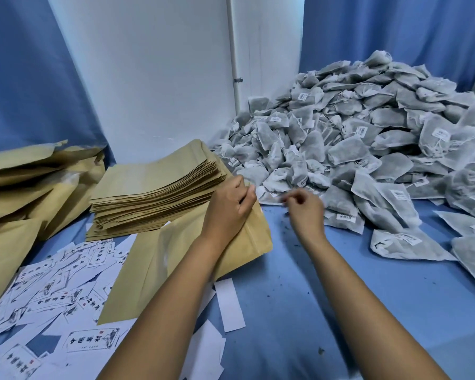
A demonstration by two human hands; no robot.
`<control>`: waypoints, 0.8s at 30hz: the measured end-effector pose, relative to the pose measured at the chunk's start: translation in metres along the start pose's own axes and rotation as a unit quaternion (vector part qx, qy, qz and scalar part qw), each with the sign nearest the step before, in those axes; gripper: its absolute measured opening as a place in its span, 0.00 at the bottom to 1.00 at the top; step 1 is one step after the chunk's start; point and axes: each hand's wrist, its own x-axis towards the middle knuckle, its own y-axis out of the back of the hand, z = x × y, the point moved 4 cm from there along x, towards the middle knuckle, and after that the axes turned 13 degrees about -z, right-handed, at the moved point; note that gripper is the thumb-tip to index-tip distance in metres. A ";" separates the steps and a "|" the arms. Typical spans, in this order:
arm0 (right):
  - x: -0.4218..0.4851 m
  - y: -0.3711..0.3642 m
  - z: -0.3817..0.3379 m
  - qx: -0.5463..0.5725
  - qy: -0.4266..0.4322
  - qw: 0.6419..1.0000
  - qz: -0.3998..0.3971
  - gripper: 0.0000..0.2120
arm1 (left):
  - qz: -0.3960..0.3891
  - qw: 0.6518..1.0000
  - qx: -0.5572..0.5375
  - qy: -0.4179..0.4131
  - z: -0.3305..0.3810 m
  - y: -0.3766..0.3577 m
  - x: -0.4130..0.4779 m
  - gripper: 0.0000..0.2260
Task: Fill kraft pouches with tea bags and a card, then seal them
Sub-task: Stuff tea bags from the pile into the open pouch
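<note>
A kraft pouch [159, 264] lies flat on the blue cloth, its mouth pointing away from me. My left hand [229, 207] grips the pouch's top edge, fingers curled over the rim. My right hand [305, 208] hovers at the near edge of the large heap of grey tea bags [354, 127]; its fingers are loosely curled and blurred, and I see nothing held in them. A stack of empty kraft pouches [154, 187] stands just left of my left hand. Printed cards [66, 283] lie scattered at the lower left.
More kraft pouches [25, 187] are piled at the far left. Loose tea bags [401, 242] spill toward the right edge. A blank white slip [229, 305] lies on the blue cloth [327, 297] between my forearms. White wall and blue curtains stand behind.
</note>
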 end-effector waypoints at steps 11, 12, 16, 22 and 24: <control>0.029 0.071 0.072 -0.498 -0.157 0.852 0.026 0.19 | -0.013 1.000 -0.008 0.003 0.001 -0.007 -0.003 0.17; 0.028 0.070 0.072 -0.492 -0.140 0.858 0.032 0.17 | -0.015 1.000 -0.006 0.003 0.001 -0.008 -0.003 0.18; 0.018 0.066 0.071 -0.335 -0.068 0.935 0.090 0.13 | -0.016 1.000 -0.008 -0.003 0.000 -0.010 -0.003 0.21; 0.016 0.066 0.069 -0.170 -0.040 0.971 0.166 0.13 | -0.013 1.000 -0.004 -0.005 0.003 -0.009 -0.004 0.20; 0.020 0.055 0.073 -0.282 -0.099 0.952 0.069 0.28 | -0.015 1.000 -0.003 0.001 0.003 -0.010 -0.004 0.19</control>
